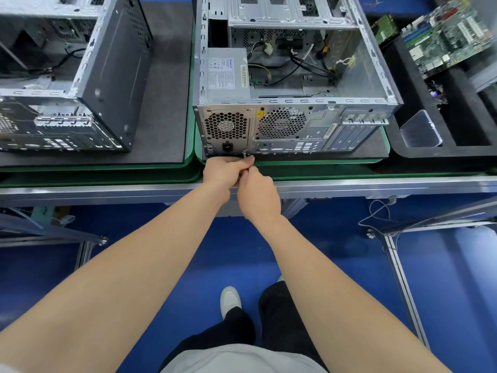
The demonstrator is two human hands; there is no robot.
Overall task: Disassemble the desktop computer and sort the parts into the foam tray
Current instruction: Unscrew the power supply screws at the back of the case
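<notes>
- Chassis (67,76) number two, open and stripped, lies on the left mat, well apart from the work.
- Desktop computer (295,114) lies on its side on the middle green-edged mat (336,166), rear panel along the near edge. It is sheet steel, stiff and probably heavy with sharp edges, so I would take it by the folded frame rails, not the perforated grilles.
- Power supply (227,74) sits in the case's near left corner, a dense block with trailing cables (those could snag if pulled fast).
- Left hand (224,172) is at the panel's bottom edge below the power socket, fingers curled tight and pinching a small metal tab (245,155).
- Right hand (258,192), touching the left, is also closed, fingertips nipping the same tab. Whether that is a latch or a tool, I cannot tell.
- Foam tray (443,151) sits at the bench's right end, holding a motherboard (446,36) and a clear box (419,129).
</notes>
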